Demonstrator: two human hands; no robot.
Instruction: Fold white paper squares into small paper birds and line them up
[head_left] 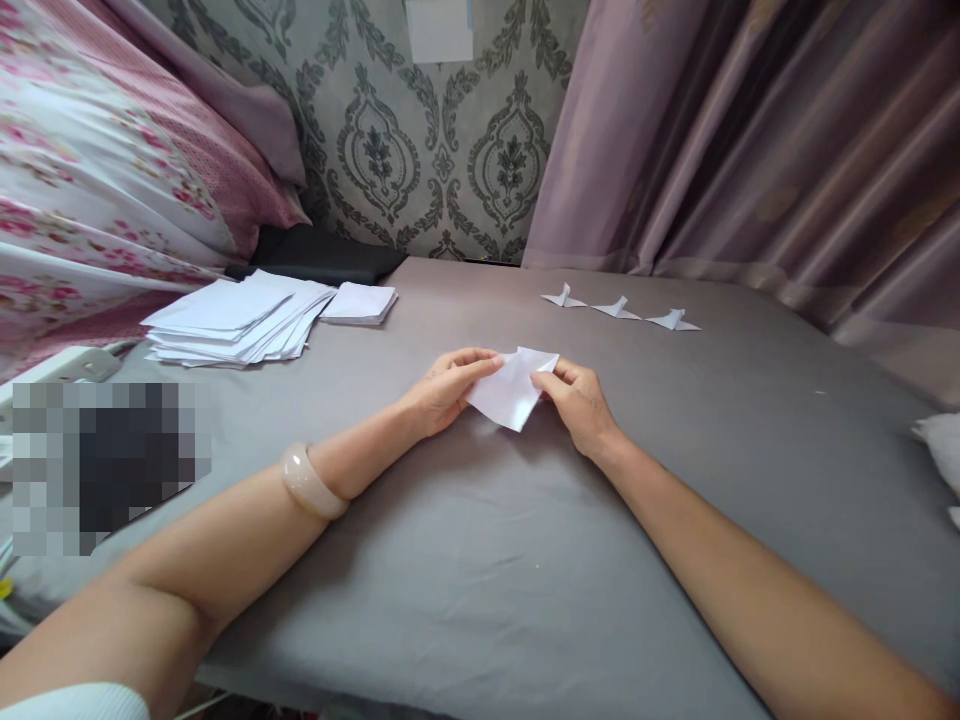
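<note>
A small white sheet of paper (512, 392) is held up over the middle of the grey cloth, tilted, with one corner toward me. My left hand (454, 388) pinches its left edge, thumb on top and fingers behind. On the opposite edge, my right hand (576, 398) grips the sheet between thumb and curled fingers. The fingers behind the paper are partly hidden. Beyond my right hand, three folded white paper figures (616, 308) stand in a row, each with a raised point.
A large stack of white paper (232, 318) and a smaller stack (360, 303) lie at the back left, by a black cloth (330, 252). A white power strip (67, 368) is at the left edge. Curtains (675, 130) hang at the right.
</note>
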